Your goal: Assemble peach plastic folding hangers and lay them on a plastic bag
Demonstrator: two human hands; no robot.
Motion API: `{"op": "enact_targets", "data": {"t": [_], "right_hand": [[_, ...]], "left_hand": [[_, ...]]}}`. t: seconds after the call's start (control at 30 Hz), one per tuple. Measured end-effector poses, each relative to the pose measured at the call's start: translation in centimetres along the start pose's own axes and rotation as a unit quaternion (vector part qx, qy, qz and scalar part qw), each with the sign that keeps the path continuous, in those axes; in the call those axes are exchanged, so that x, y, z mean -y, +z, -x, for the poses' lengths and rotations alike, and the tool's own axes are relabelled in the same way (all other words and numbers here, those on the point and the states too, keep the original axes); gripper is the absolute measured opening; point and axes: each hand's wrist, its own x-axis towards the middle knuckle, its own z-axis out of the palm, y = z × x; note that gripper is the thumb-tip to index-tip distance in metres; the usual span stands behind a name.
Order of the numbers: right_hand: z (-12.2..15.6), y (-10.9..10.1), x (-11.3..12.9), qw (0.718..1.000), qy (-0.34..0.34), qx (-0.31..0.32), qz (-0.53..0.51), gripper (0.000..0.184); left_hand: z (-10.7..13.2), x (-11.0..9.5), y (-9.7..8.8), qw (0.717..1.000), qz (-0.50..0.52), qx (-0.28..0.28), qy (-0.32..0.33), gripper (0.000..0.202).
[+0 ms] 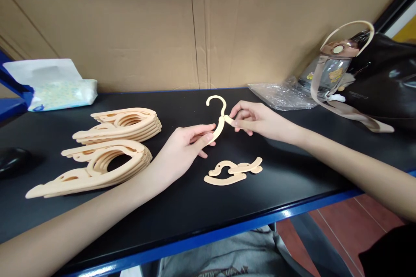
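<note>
A cream-coloured folding clothes hanger [219, 129] is held up over the black table, its hook pointing away from me. My left hand [186, 145] pinches its left arm between thumb and fingers. The short right arm of the hanger sits between the thumb and fingertips of my right hand [253, 119]. On the table just below, another folded hanger [240, 169] lies in a loose, overlapping shape. Two stacks of folded hangers lie to the left: a rear stack [130, 130] and a front stack [97, 169], the latter partly behind my left forearm.
A tissue pack [65, 88] lies at the back left, a black mouse [13, 161] at the left edge. Clear plastic wrap [282, 95], a strapped water bottle [334, 69] and a black bag [383, 82] stand back right. Cardboard [146, 26] walls the rear; a blue edge [227, 229] borders the front.
</note>
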Motion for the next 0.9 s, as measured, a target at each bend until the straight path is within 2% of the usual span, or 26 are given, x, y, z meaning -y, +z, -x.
{"op": "enact_targets", "data": {"t": [0.1, 0.3, 0.53, 0.67, 0.8, 0.9], "right_hand": [[-0.3, -1.3, -0.6, 0.995, 0.053, -0.044, 0.077, 0.027], [-0.4, -2.7, -0.9, 0.970, 0.101, -0.061, 0.213, 0.030], [-0.8, -2.9, -1.7, 0.943, 0.123, -0.079, 0.299, 0.036], [-0.8, -3.8, -1.9, 0.926, 0.138, -0.055, 0.347, 0.036], [-0.3, -4.5, -1.1, 0.889, 0.171, -0.025, 0.425, 0.047], [0.2, -4.6, -0.2, 0.864, 0.185, -0.019, 0.468, 0.046]], "left_hand": [[0.0, 0.4, -0.3, 0.994, -0.100, -0.022, 0.020, 0.035], [0.0, 1.4, -0.5, 0.957, -0.263, -0.040, 0.115, 0.032], [0.0, 1.8, -0.3, 0.957, -0.254, -0.032, 0.136, 0.030], [0.3, 1.6, -0.2, 0.958, -0.243, -0.011, 0.152, 0.033], [0.8, 1.0, -0.1, 0.953, -0.256, 0.032, 0.157, 0.032], [1.2, 0.5, 0.0, 0.948, -0.256, 0.063, 0.178, 0.032]]}}
